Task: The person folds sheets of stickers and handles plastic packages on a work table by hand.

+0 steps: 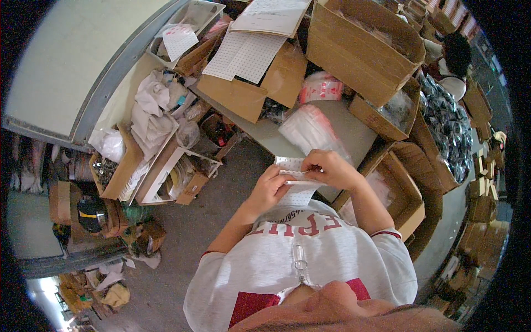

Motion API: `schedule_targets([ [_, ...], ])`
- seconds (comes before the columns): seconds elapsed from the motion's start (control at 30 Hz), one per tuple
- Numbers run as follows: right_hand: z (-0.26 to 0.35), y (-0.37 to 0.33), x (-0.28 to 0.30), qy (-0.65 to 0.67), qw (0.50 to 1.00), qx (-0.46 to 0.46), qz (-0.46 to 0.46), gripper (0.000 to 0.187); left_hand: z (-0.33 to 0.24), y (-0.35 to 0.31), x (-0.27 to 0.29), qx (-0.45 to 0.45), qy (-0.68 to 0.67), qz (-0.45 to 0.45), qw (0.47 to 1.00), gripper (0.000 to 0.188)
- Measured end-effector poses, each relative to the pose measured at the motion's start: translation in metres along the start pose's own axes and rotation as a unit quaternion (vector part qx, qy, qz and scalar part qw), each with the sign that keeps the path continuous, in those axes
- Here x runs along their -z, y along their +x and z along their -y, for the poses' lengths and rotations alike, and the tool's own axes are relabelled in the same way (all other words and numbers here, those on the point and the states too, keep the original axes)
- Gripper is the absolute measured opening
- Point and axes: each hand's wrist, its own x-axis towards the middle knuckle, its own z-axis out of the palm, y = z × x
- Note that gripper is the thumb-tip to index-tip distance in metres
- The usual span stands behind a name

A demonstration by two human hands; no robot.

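Note:
In front of my chest, my left hand (267, 189) grips the left side of a white label sheet (299, 196) printed with rows of tiny marks. The sheet is bent over, and its lower part hangs in front of my shirt. My right hand (327, 167) is closed at the sheet's right upper edge, thumb and fingers pinched together. Just beyond my hands, a pile of clear plastic bags (311, 128) with red print lies on the grey tabletop (358, 133). Behind it sits a clear roll (321, 87) with red markings.
More label sheets (243, 54) and a paper pad (271, 16) rest on cardboard at the back. Open cardboard boxes (359, 52) crowd the right, one with dark packed items (442, 119). Cluttered bins (152, 149) stand left. Another person (454, 61) is at the far right.

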Motion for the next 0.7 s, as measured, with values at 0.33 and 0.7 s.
schedule_targets([
  [0.33, -0.03, -0.014, 0.015, 0.162, 0.98, -0.1, -0.052, 0.009, 0.001, 0.0, -0.002, 0.093, -0.025, -0.012, 0.995, 0.017],
  [0.7, -0.214, -0.088, -0.056, -0.187, 0.942, -0.244, -0.132, 0.034, 0.011, -0.005, 0.003, 0.127, -0.052, -0.055, 0.989, 0.015],
])
